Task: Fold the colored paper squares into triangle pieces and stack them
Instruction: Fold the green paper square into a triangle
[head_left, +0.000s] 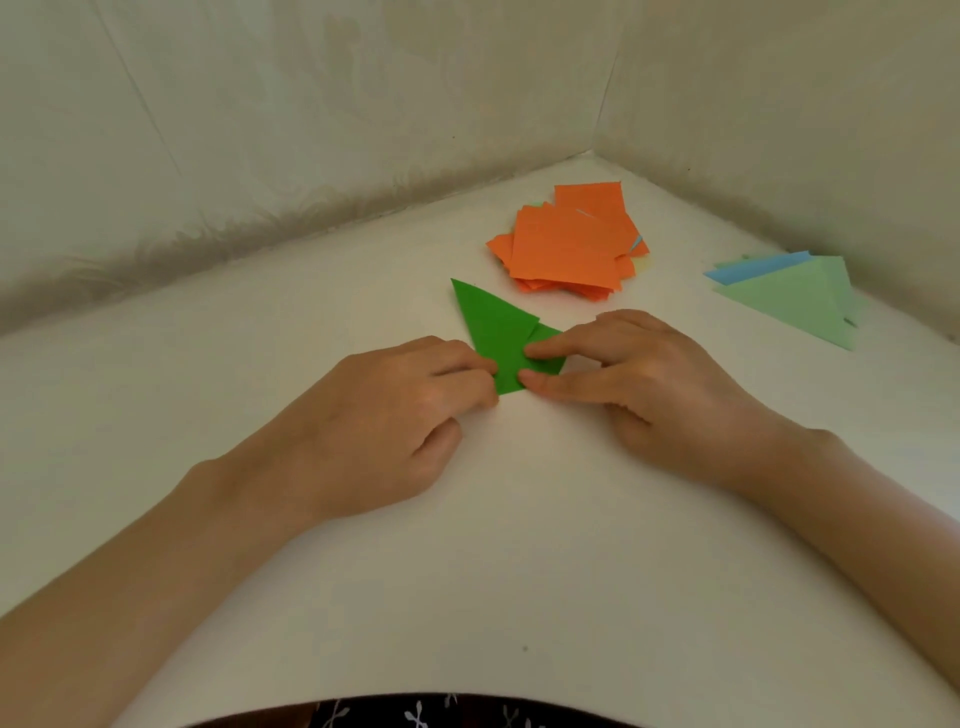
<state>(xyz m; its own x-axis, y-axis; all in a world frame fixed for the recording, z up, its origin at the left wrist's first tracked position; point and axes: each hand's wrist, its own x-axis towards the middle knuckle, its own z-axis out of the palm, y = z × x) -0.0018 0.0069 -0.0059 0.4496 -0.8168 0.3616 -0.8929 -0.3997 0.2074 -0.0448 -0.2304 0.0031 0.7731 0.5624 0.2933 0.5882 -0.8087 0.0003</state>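
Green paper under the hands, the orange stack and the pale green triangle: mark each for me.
green paper (496, 332): head view, on its bare upper flap.
orange stack (563, 249): head view, middle of the top sheet.
pale green triangle (795, 296): head view, middle of its top face.

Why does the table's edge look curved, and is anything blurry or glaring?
Head view: the wide-angle lens bows the table; light is soft and even, no glare; faint shadows lie under the left hand and right hand; green paper and orange stack look reasonably sharp.
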